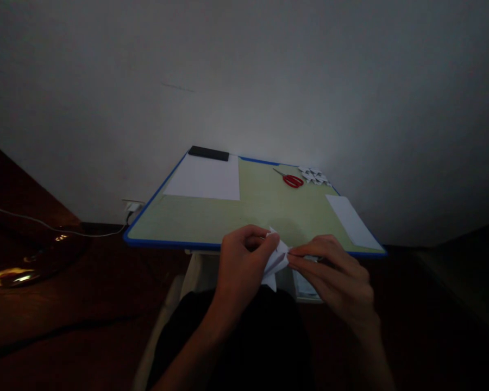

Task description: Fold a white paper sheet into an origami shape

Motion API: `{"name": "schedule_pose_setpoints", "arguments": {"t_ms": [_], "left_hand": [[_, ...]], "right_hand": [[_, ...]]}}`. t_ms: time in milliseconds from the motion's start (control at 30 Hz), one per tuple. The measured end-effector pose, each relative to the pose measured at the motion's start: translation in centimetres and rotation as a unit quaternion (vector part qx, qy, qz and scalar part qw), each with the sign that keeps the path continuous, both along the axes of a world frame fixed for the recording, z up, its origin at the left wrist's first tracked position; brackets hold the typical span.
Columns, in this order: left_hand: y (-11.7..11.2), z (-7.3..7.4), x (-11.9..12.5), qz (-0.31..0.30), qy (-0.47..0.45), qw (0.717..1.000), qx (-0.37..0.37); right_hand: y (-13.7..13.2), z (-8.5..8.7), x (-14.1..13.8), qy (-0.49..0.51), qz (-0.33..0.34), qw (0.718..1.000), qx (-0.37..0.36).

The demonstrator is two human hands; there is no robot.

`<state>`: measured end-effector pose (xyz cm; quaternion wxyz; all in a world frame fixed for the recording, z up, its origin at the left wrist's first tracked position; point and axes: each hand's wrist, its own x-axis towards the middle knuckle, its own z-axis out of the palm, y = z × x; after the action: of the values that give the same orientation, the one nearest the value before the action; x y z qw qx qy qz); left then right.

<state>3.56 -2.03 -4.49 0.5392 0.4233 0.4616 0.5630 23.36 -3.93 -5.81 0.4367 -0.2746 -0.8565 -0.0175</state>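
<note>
A small folded white paper piece (275, 262) is held between both hands just in front of the near edge of the small green table (212, 217). My left hand (244, 260) curls its fingers around the paper's left side. My right hand (334, 274) pinches its right edge with fingertips pressed together. Both hands hover over my dark lap, below the table's blue rim.
On the table lie a white sheet (206, 178) at the back left, a black flat object (208, 153) behind it, red scissors (291, 180), a cluster of folded paper pieces (314, 176), and a white strip (352, 221) at right. A cable (44, 222) runs along the dark floor at left.
</note>
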Motion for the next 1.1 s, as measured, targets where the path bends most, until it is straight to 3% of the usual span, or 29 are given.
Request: {"name": "schedule_pose_setpoints", "arguments": {"t_ms": [333,433,567,633,700,767,933,1100], "left_hand": [[-0.3,0.1,-0.1,-0.023,-0.011,1.000,0.000],[-0.2,0.1,0.1,-0.036,-0.022,0.999,0.019],[-0.4,0.0,0.4,-0.017,-0.052,0.996,0.066],[-0.6,0.0,0.5,-0.006,-0.068,0.994,0.085],[-0.8,0.1,0.7,-0.003,-0.075,0.993,0.096],[-0.8,0.4,0.7,0.000,-0.068,0.991,0.117],[-0.1,1.6,0.8,0.003,-0.078,0.979,0.186],[1.7,3.9,0.9,0.021,-0.090,0.964,0.251]], "right_hand": [[-0.1,-0.2,0.0,0.020,-0.028,0.999,-0.005],[-0.3,-0.2,-0.8,0.066,-0.067,0.995,-0.025],[-0.6,-1.0,-2.9,0.253,-0.161,0.950,-0.087],[-0.7,-1.3,-3.9,0.368,-0.157,0.908,-0.125],[-0.6,-1.4,-4.7,0.389,-0.145,0.892,-0.176],[-0.3,-1.0,-5.1,0.382,-0.136,0.895,-0.188],[0.5,1.3,-5.4,0.401,-0.095,0.901,-0.135],[2.0,4.6,-5.4,0.421,-0.090,0.899,-0.078]]}}
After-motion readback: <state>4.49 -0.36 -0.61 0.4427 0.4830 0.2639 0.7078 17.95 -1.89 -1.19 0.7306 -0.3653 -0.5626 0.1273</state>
